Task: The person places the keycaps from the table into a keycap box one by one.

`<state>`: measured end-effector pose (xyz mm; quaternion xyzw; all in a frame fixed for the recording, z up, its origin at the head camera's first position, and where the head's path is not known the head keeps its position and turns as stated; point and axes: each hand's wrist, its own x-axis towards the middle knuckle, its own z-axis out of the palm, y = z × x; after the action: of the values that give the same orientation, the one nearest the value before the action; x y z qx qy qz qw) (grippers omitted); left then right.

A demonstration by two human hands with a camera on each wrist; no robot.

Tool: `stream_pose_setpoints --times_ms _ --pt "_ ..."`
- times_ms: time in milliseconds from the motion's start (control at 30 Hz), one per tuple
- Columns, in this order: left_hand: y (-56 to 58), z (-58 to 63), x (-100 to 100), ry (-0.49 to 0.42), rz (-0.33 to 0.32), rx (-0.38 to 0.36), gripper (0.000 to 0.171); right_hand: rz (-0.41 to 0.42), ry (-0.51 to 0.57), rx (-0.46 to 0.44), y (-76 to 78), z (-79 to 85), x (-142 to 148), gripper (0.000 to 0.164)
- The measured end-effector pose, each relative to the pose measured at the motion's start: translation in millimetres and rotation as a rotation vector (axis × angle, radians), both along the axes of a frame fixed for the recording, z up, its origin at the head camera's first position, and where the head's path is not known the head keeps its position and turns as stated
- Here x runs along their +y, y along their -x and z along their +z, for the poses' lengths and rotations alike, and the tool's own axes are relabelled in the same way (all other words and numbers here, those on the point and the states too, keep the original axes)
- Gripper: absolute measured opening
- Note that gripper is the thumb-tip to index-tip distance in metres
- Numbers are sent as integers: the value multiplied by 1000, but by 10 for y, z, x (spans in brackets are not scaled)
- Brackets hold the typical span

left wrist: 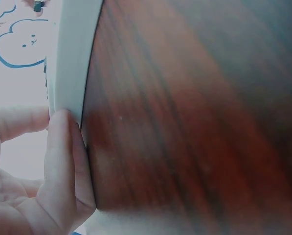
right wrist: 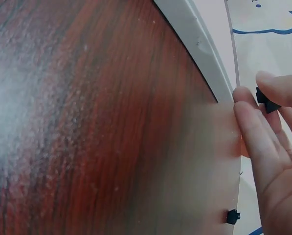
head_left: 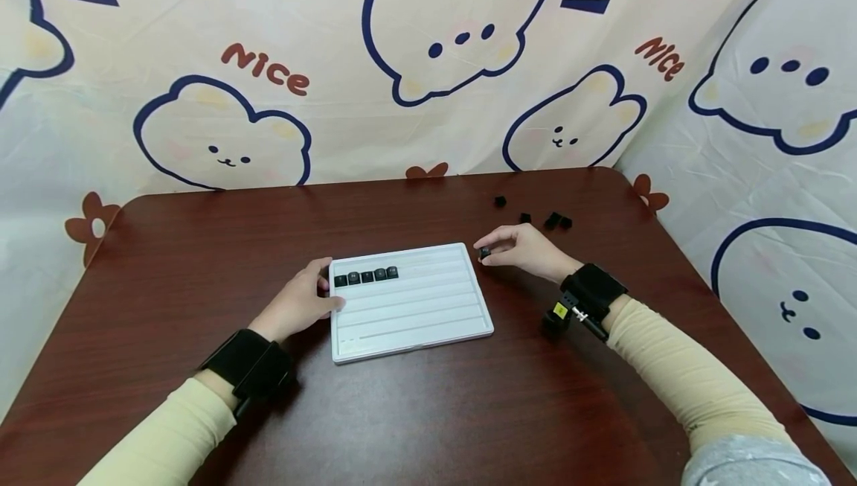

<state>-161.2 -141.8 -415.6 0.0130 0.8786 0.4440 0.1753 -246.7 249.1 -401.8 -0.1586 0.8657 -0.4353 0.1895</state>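
Note:
A white ridged tray (head_left: 415,307) lies on the table, with a short row of black keycaps (head_left: 367,277) along its upper left. My left hand (head_left: 301,300) pinches the tray's left edge, its thumb over the top face. In the left wrist view, fingers of the left hand (left wrist: 53,171) press against the tray's pale side wall (left wrist: 77,54). Just off the tray's upper right corner, my right hand (head_left: 525,249) holds one black keycap (head_left: 484,253) between thumb and fingers. The right wrist view shows this keycap (right wrist: 268,100) at the fingertips, partly covered.
Several loose black keycaps lie on the dark wooden table (head_left: 415,419) beyond the right hand, among them one keycap (head_left: 500,202) farther back. A printed cloth (head_left: 335,136) hangs behind the table and at its right side. Both wrists wear black bands (head_left: 248,367).

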Motion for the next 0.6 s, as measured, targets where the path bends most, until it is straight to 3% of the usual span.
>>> stream_pose_setpoints --times_ms 300,600 --pt "13 -22 -6 0 0 3 77 26 -89 77 -2 26 -83 26" --pt "9 -19 -8 5 -2 5 77 70 -64 65 -8 100 -220 27"
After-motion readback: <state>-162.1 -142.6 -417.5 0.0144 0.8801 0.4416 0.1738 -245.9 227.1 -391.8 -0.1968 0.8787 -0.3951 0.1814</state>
